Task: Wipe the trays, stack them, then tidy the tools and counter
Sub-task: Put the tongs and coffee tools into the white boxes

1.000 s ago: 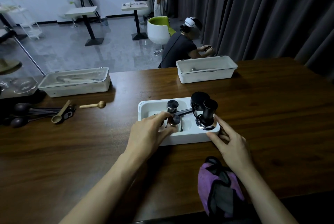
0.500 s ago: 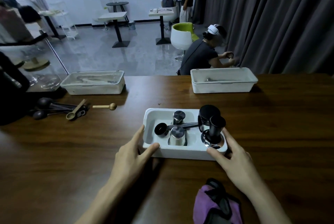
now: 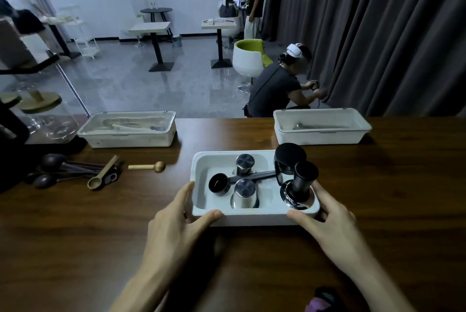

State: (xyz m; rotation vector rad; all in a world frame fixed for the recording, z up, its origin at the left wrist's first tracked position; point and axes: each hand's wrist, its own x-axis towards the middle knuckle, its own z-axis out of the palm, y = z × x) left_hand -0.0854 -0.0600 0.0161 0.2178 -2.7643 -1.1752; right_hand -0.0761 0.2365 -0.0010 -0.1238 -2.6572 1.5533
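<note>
A white tool tray (image 3: 254, 218) sits on the dark wooden counter (image 3: 75, 236) in front of me. It holds two steel cups (image 3: 244, 193), a black scoop (image 3: 219, 183) and a black tamper (image 3: 301, 183). My left hand (image 3: 181, 226) grips the tray's near left corner, thumb on the front rim. The near right corner is held by my right hand (image 3: 332, 223). Two more white trays stand at the counter's far edge, one at the left (image 3: 128, 130) and one at the right (image 3: 320, 127). A purple cloth (image 3: 320, 303) shows at the bottom edge.
Dark and wooden spoons (image 3: 100, 178) lie loose on the counter's left, with a small wooden scoop (image 3: 148, 167) beside them. Glassware (image 3: 45, 120) and a black machine (image 3: 10, 150) stand at far left. A person (image 3: 280, 84) crouches beyond the counter by the dark curtain.
My left hand left the tools inside the tray and took hold of its near left corner. The view tilted up, so the purple cloth slid nearly out of sight.
</note>
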